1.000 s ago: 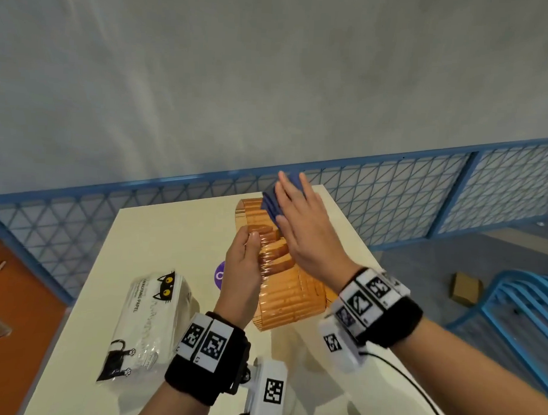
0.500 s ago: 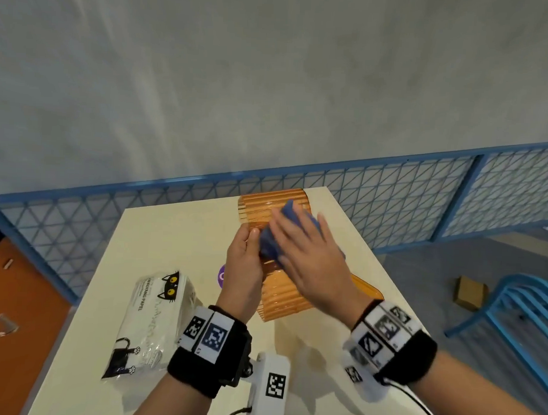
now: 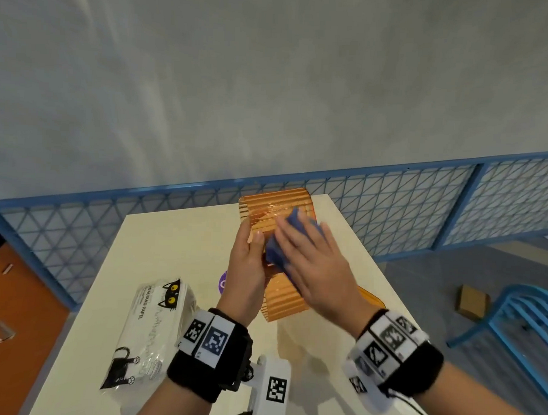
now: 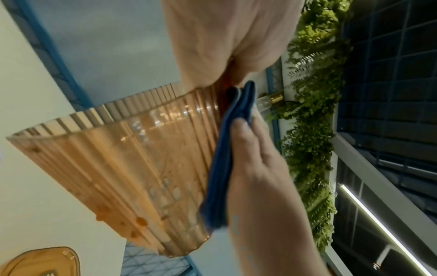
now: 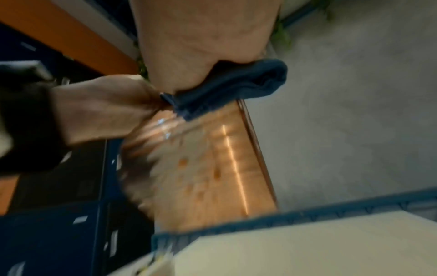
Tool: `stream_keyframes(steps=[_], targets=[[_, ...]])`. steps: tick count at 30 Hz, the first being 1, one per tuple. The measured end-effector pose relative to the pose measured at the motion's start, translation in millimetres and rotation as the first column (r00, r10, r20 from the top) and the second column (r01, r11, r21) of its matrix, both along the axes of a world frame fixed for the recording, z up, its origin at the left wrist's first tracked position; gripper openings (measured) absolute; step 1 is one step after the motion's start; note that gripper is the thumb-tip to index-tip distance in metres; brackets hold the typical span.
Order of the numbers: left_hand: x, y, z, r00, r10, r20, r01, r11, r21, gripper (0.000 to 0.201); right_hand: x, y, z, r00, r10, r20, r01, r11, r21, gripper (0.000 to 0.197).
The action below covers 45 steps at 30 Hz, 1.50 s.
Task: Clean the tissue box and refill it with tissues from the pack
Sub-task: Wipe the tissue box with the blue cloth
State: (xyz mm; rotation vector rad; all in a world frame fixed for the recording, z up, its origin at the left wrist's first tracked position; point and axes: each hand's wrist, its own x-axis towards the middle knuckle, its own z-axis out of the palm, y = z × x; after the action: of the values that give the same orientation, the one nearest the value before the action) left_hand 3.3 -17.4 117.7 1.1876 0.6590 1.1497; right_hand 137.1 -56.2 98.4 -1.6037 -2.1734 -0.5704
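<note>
An orange ribbed see-through tissue box (image 3: 277,207) is held up above the table, and my left hand (image 3: 247,262) grips its left side with the thumb on top. My right hand (image 3: 311,264) presses a folded blue cloth (image 3: 277,254) flat against the box's right face with straight fingers. The left wrist view shows the cloth (image 4: 227,158) lying between the box (image 4: 132,168) and the right hand's fingers (image 4: 260,160). In the blurred right wrist view the cloth (image 5: 231,85) sits on the box (image 5: 208,168). The white tissue pack (image 3: 150,333) with cat prints lies near the left front.
The box's orange lid (image 3: 369,299) lies on the cream table (image 3: 172,241) behind my right hand. A purple sticker (image 3: 223,281) shows under my left hand. A blue mesh fence (image 3: 390,217) runs behind the table. A blue chair (image 3: 527,312) stands on the right.
My right hand has slid the blue cloth from the far end of the box back toward its middle. The left hand keeps its grip on the box.
</note>
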Motion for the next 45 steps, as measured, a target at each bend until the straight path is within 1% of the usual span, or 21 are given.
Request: stream_keyframes(steps=[4, 7, 9, 12, 13, 15, 17, 19, 21, 24, 25, 26, 28, 30, 32, 34, 37, 39, 41, 43, 45], targets=[[3, -8, -1, 0.998, -0.051, -0.032, 0.052, 0.998, 0.020, 0.033, 8, 31, 50, 0.977, -0.025, -0.210, 0.020, 0.999, -0.028, 0.053], [-1, -10, -5, 0.992, -0.114, -0.052, 0.114, 0.994, -0.001, 0.031, 13, 39, 65, 0.938, 0.003, -0.346, -0.026, 0.998, -0.063, 0.052], [-5, -8, -1, 0.986, -0.165, -0.010, 0.165, 0.986, -0.026, 0.031, 8, 34, 60, 0.936, 0.042, -0.349, -0.067, 0.996, -0.060, 0.050], [-13, -5, 6, 0.972, -0.200, 0.124, 0.215, 0.969, -0.121, 0.037, -6, 18, 35, 0.928, 0.094, -0.361, -0.110, 0.994, -0.023, 0.046], [-15, -4, 6, 0.969, -0.197, 0.151, 0.221, 0.962, -0.159, 0.036, -9, 12, 26, 0.939, 0.099, -0.330, -0.101, 0.995, 0.010, 0.047], [-19, -4, 3, 0.968, -0.172, 0.183, 0.216, 0.941, -0.262, 0.045, -10, 4, 8, 0.971, 0.111, -0.213, -0.092, 0.991, 0.093, 0.043], [-20, -1, -6, 0.986, -0.102, 0.130, 0.139, 0.938, -0.316, 0.053, -13, -3, -4, 0.986, 0.128, -0.106, -0.114, 0.985, 0.131, 0.040], [-19, 0, -12, 0.999, -0.030, 0.033, 0.038, 0.958, -0.286, 0.046, -17, -6, -2, 0.986, 0.156, -0.051, -0.151, 0.985, 0.088, 0.040], [-17, -2, -19, 0.999, -0.003, -0.049, -0.009, 0.973, -0.229, 0.038, -21, 1, 17, 0.985, 0.146, -0.090, -0.149, 0.988, -0.034, 0.040], [-12, -16, -19, 0.981, -0.074, -0.179, 0.057, 0.994, -0.098, 0.040, -16, 31, 53, 0.950, -0.021, -0.311, -0.089, 0.937, -0.338, 0.037], [-10, -20, -17, 0.977, -0.088, -0.196, 0.077, 0.995, -0.063, 0.040, -12, 42, 64, 0.940, -0.095, -0.327, -0.067, 0.890, -0.451, 0.036], [-10, -23, -16, 0.977, -0.093, -0.194, 0.086, 0.995, -0.043, 0.040, -10, 50, 72, 0.933, -0.132, -0.334, -0.056, 0.866, -0.497, 0.036], [-11, -22, -15, 0.976, -0.089, -0.197, 0.089, 0.996, -0.008, 0.039, -13, 53, 72, 0.938, -0.120, -0.325, -0.053, 0.878, -0.476, 0.037], [-13, -17, -18, 0.972, -0.044, -0.233, 0.050, 0.999, 0.021, 0.045, -21, 36, 60, 0.941, -0.030, -0.337, -0.106, 0.919, -0.379, 0.039], [-17, -15, -25, 0.972, -0.013, -0.235, 0.011, 1.000, -0.010, 0.060, -28, 10, 43, 0.947, 0.079, -0.311, -0.169, 0.948, -0.271, 0.048], [-19, -17, -31, 0.969, -0.029, -0.244, 0.021, 0.999, -0.035, 0.061, -28, -3, 35, 0.947, 0.108, -0.303, -0.194, 0.943, -0.271, 0.053], [-17, -22, -28, 0.965, -0.096, -0.244, 0.099, 0.995, -0.001, 0.041, -12, 11, 38, 0.926, 0.049, -0.375, -0.164, 0.945, -0.283, 0.044], [-16, -25, -20, 0.956, -0.157, -0.247, 0.178, 0.982, 0.066, 0.039, 1, 29, 49, 0.874, -0.112, -0.473, -0.079, 0.928, -0.365, 0.034], [-15, -28, -14, 0.951, -0.211, -0.228, 0.232, 0.970, 0.071, 0.031, 13, 41, 54, 0.806, -0.225, -0.547, -0.064, 0.887, -0.458, 0.033], [-15, -28, -10, 0.958, -0.240, -0.158, 0.245, 0.969, 0.014, 0.032, 12, 36, 54, 0.817, -0.226, -0.531, -0.042, 0.895, -0.445, 0.036], [-15, -26, -8, 0.967, -0.255, -0.006, 0.254, 0.964, -0.073, 0.039, 4, 23, 47, 0.865, -0.178, -0.469, -0.022, 0.920, -0.390, 0.034]])
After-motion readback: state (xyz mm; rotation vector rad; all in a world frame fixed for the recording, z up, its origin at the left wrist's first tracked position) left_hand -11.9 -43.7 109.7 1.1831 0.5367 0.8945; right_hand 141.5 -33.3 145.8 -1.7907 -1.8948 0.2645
